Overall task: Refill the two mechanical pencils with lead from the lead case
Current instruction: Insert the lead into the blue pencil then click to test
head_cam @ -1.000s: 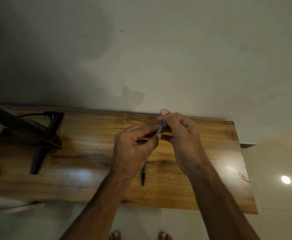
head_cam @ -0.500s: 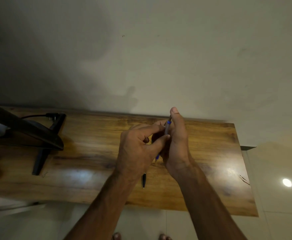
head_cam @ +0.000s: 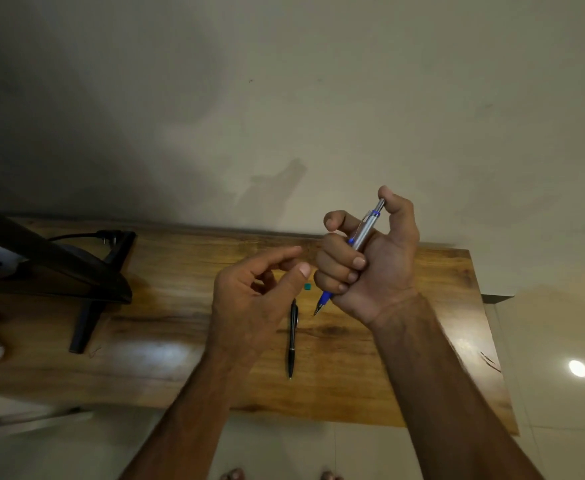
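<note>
From the head camera, the right hand [head_cam: 367, 261] is wrapped in a fist around the silver-and-blue mechanical pencil [head_cam: 363, 237], thumb on its top button, tip pointing down. Just to its left, the left hand [head_cam: 253, 299] hovers loosely curled and holds nothing. Between and below the hands, the black mechanical pencil [head_cam: 291, 337] lies on the wooden table [head_cam: 405, 375], near a small teal piece [head_cam: 307, 286].

There are no words, numbers, labels or signs to read anywhere here. The silver and blue pencil [head_cam: 364, 237] in the right hand [head_cam: 370, 268] has no writing that shows. The black pencil [head_cam: 291, 337] on the wooden table [head_cam: 405, 358] is too small and dark to tell.
</note>
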